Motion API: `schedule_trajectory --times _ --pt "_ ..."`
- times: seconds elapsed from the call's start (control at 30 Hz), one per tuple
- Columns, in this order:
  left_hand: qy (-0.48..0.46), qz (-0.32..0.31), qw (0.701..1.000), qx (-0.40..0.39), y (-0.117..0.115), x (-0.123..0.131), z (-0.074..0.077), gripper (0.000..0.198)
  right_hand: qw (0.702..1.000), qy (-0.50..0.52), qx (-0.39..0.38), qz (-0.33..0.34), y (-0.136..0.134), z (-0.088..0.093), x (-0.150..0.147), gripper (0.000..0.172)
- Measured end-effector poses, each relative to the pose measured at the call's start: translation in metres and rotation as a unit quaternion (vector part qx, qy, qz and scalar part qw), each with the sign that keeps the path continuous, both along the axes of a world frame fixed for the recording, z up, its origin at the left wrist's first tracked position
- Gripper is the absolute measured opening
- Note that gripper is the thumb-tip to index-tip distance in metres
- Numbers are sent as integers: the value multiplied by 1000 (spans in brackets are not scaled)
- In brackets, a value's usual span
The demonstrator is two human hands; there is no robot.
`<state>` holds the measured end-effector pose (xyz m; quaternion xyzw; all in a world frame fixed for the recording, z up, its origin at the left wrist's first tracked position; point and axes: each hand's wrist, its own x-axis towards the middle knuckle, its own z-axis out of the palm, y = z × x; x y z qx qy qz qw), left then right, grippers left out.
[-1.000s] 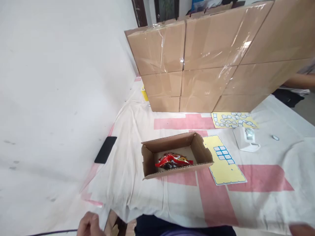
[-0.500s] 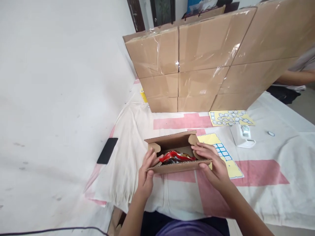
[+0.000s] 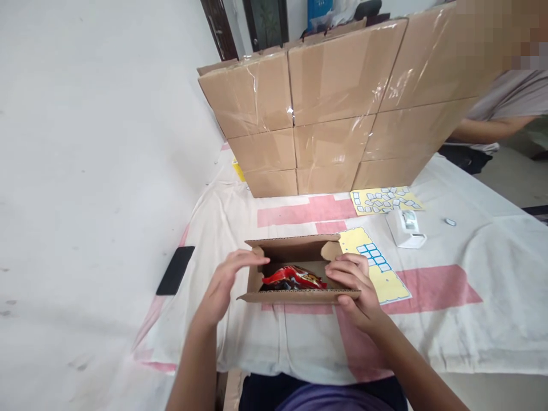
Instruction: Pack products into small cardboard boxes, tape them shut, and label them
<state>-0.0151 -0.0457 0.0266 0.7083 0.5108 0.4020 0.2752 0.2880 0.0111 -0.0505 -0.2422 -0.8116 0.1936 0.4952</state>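
Cardboard box (image 3: 295, 297) sits open on the cloth-covered worktop (image 3: 449, 331), red packet (image 3: 293, 278) inside, the right hand (image 3: 353, 279) clasped round its right end, apparently to steady it, while the left hand (image 3: 225, 282) hovers flat-fingered over the left flap, gripping nothing.

A small brown cardboard box (image 3: 295, 274) is seen open-topped on the cloth-covered tabletop. A red snack packet (image 3: 293, 277) lies inside.

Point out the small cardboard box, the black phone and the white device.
small cardboard box (image 3: 299, 296), head view, its front wall.
black phone (image 3: 175, 270), head view, its middle.
white device (image 3: 403, 230), head view, its body.
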Motion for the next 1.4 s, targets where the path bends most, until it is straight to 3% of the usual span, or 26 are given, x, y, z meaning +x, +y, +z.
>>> schedule_trajectory --times 0.07,0.13,0.2,0.27,0.3,0.37,0.5,0.57,0.63,0.73,0.87,0.93,1.07,1.13,1.2,1.27,1.4 --pt "155 -46 986 -35 18 13 36 39 1000 5 30 -2 -3 -3 -2 37" --pt "282 -159 945 -44 35 39 64 45 997 15 65 -22 -7 -6 -4 38" --pt "399 -208 890 -71 46 65 79 31 993 44 94 -63 -10 -7 -7 38" --pt "485 -216 843 -92 49 79 83 12 985 90 110 -102 -12 -8 -9 39" --pt "505 -208 833 -89 48 78 83 13 981 112 113 -114 -13 -9 -10 39" --pt "485 -166 856 -70 43 65 80 19 975 138 116 -128 -12 -9 -10 38" --pt "279 -34 957 -70 29 23 68 25 977 123 121 -125 -10 -9 -8 32" --pt "223 0 972 -71 27 14 59 24 980 110 112 -121 -9 -8 -9 30" --pt "232 9 969 -81 31 14 51 23 981 110 103 -122 -9 -7 -11 31" --pt "322 -52 938 -116 39 20 48 19 980 115 105 -121 -7 -8 -14 32" --pt "454 -93 874 -147 45 27 57 55 981 107 109 -117 -8 -11 -15 32" --pt "457 -125 869 -142 48 35 62 65 982 105 105 -119 -9 -11 -14 32" --pt "423 -271 855 -126 58 62 69 51 982 108 113 -108 -7 -9 -13 32" --pt "417 -304 847 -128 64 68 73 48 981 110 122 -107 -6 -8 -12 31" --pt "383 -308 863 -120 66 61 78 48 978 115 127 -116 -5 -7 -11 29" --pt "308 -294 899 -104 63 39 79 54 977 118 124 -124 -4 -8 -10 28" --pt "143 -226 963 -44 47 -7 65 60 980 111 109 -122 -6 -11 -10 28"
